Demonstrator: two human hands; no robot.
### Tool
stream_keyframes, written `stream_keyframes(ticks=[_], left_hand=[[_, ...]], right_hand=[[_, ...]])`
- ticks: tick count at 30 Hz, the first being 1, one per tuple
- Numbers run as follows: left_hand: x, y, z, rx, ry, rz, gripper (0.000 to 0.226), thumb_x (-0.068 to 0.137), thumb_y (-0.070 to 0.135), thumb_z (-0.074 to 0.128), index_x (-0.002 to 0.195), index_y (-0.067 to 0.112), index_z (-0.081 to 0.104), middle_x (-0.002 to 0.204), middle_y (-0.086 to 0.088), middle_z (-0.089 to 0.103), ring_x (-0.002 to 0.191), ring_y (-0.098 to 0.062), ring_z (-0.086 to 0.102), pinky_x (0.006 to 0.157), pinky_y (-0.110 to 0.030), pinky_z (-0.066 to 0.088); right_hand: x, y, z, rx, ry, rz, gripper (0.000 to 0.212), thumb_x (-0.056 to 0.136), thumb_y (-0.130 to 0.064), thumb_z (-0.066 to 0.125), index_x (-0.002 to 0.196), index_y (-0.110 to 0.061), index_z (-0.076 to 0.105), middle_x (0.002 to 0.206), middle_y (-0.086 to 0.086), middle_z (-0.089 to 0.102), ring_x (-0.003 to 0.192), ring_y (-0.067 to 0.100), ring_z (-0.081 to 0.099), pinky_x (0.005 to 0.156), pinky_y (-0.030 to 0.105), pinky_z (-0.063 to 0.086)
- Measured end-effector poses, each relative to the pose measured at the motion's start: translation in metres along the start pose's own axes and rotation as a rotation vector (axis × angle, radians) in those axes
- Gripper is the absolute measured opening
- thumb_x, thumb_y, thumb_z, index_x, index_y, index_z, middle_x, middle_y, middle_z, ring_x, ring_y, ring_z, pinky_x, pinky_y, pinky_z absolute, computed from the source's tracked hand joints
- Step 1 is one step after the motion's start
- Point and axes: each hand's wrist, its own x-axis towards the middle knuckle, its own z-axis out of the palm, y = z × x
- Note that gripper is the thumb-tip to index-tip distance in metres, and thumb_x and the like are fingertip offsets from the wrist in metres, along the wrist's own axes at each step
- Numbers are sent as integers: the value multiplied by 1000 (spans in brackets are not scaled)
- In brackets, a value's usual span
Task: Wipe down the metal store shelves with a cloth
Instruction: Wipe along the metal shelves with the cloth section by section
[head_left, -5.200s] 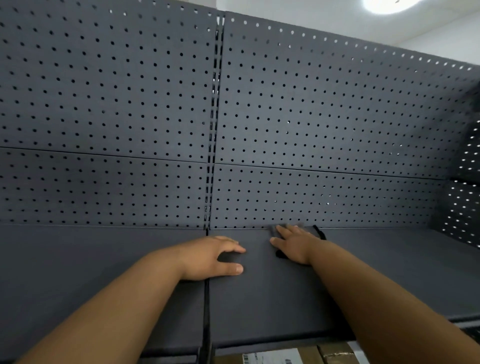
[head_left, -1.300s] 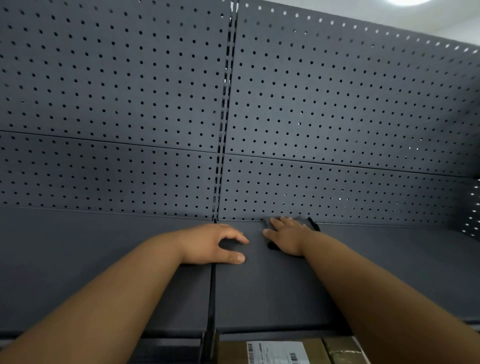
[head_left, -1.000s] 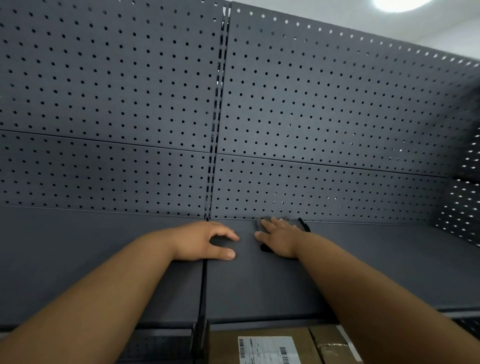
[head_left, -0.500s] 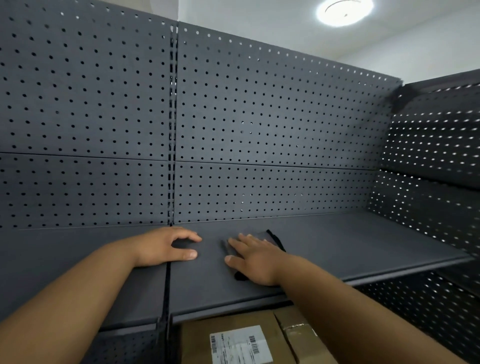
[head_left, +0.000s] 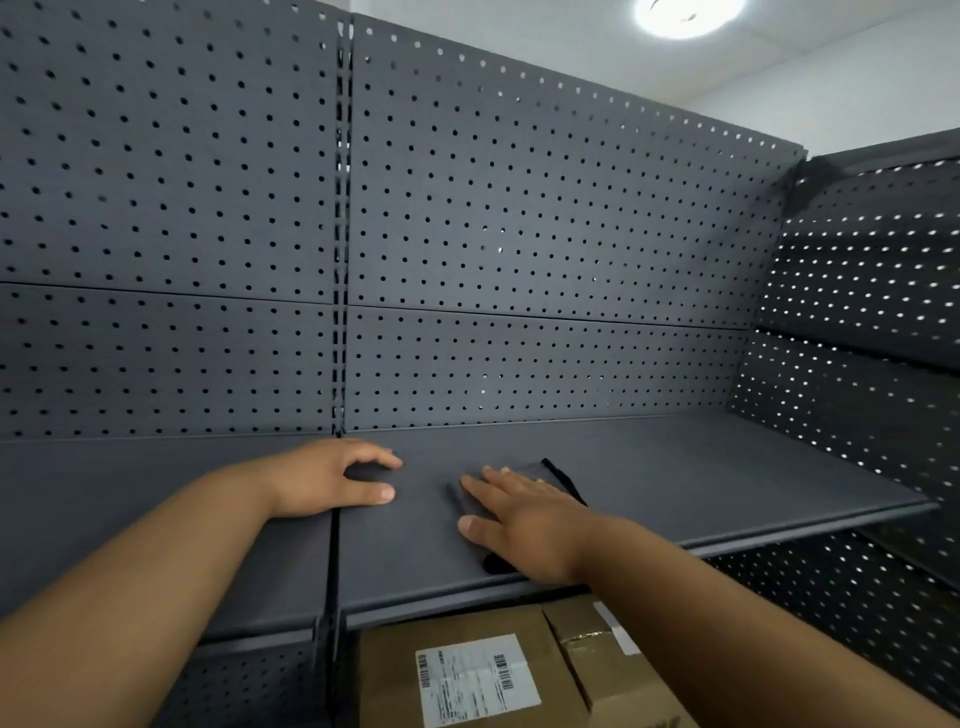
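Observation:
A dark grey metal shelf (head_left: 701, 483) runs across the view in front of a perforated back panel (head_left: 519, 234). On the right shelf section lies a dark cloth (head_left: 558, 475), nearly the shelf's colour. My right hand (head_left: 519, 514) lies flat on it with straight fingers and hides most of it. My left hand (head_left: 332, 480) rests on the shelf by the seam between the two sections (head_left: 335, 545), fingers loosely bent, thumb flat, holding nothing.
A cardboard box with a white label (head_left: 467, 675) sits under the shelf, and a second box (head_left: 613, 660) stands beside it. A perforated side panel (head_left: 857, 338) closes the right end. The left shelf section (head_left: 104, 493) lies beyond my left arm.
My right hand has drawn the cloth from the shelf's back edge toward the front edge. My head has turned right, bringing the side panel into view. The left hand stays at the seam.

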Motion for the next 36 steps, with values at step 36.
stream_keyframes(ticks=[36], left_hand=[[0,7,1,4,6,6,55,87,56,63,138,39,50,149,12,40,135,-6,38,115,-30,30]], right_hand=[[101,-2,-8,-8,-5,130,68,98,-62,19,156,-29,2,164,1,-6,149,20,-7,118,43,-1]])
